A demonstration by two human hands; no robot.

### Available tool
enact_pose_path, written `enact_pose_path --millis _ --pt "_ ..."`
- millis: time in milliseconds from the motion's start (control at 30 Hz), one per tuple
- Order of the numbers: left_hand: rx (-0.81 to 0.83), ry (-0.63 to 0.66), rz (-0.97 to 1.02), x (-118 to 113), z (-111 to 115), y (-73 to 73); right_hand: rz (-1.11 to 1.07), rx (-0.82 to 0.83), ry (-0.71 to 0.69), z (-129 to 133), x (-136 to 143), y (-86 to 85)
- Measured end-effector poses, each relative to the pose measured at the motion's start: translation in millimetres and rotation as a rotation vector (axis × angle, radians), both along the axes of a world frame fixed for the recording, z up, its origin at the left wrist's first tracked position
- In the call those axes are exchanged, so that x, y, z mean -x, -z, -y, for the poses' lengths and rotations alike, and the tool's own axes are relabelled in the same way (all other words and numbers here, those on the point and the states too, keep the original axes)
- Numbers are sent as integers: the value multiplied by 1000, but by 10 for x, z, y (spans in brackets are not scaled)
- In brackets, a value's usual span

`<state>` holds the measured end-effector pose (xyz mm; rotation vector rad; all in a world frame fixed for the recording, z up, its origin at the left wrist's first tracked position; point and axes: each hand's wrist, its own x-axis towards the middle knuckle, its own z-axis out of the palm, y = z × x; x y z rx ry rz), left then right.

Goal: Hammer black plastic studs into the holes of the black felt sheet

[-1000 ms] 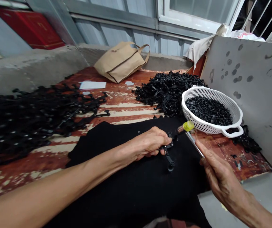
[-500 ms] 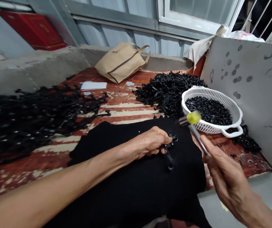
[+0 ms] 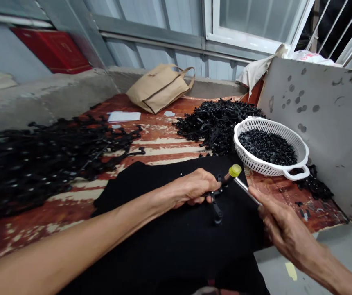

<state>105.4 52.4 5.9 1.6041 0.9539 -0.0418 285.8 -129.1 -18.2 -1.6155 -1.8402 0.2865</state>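
The left hand (image 3: 194, 187) pinches a black part (image 3: 216, 205) in its fingers. The right hand (image 3: 282, 217) curls its fingers around a hammer (image 3: 246, 190), mid-frame.

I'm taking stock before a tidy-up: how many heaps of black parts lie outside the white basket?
3: a wide heap at the left, a tall heap beyond the black cloth, and a small heap by the basket's handle. More may be hidden.

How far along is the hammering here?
Done: unclear; neither the left heap nor the back heap is plainly finished. In hand: one black part in the left hand, the right hand holding a hammer at it. Left: likely plenty; small black pieces lie in the white basket.
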Motion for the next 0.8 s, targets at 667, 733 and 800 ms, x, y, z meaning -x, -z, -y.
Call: enact_pose_path --millis 667,733,800 --pt "-937 569 -372 -1807 -398 -469 -188 111 188 45 -257 528" --pt "-888 609 -410 -1874 -452 -373 -210 58 298 68 -242 681" --pt "-859 650 -422 -1872 -476 -310 -223 3 346 78 -213 781"
